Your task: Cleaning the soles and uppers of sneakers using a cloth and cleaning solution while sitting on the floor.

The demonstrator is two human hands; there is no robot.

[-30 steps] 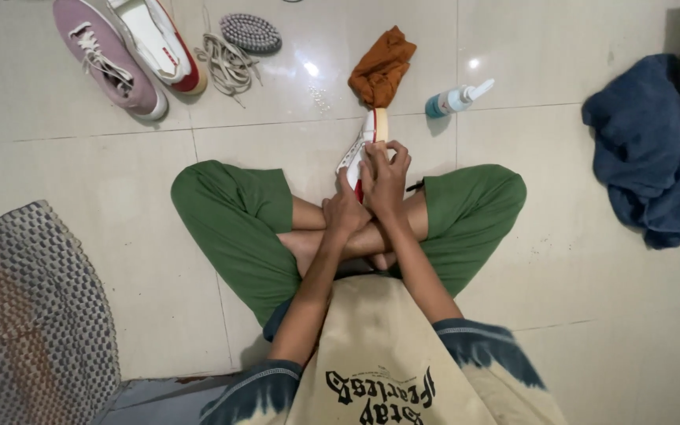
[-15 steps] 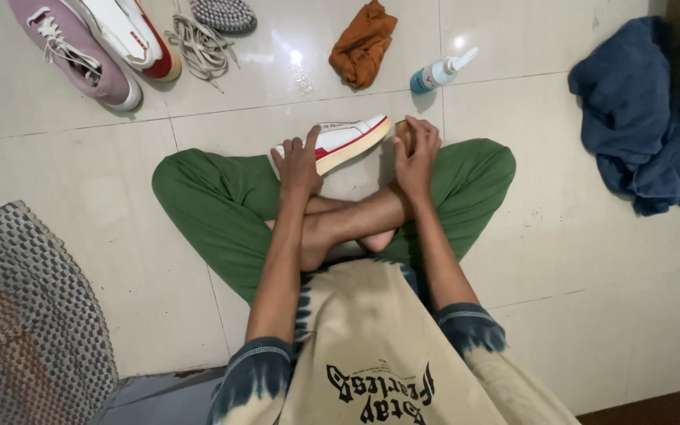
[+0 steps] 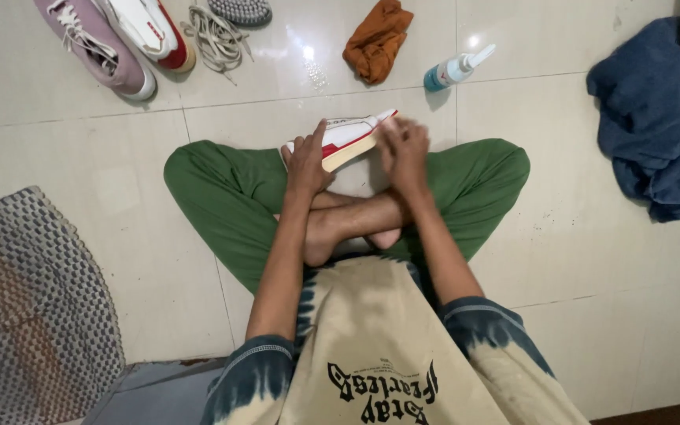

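Item: white sneaker with red heel patch and tan sole, held on its side above the crossed legs, sole edge turned toward the person.
Left hand: fingers wrapped around the heel end of the sneaker, one finger stretched up along the upper; a firm clasp.
Right hand: blurred, lying over the toe end and sole edge; whether its fingers are closed on something small cannot be told.
Step in hand (judged): rubbing the sole rim near the toe.
Handling note: keep the heel clasp steady so the shoe does not swivel; work in short strokes along the rim beside the right fingertips, turning the shoe with the left fingers rather than shifting the right wrist.
Beyond the right fingers: spray bottle lying on the floor; orange cloth bunched beside it.
Beyond the left fingers: loose laces, second white sneaker, pink sneaker.
Far right: blue cloth heaped.
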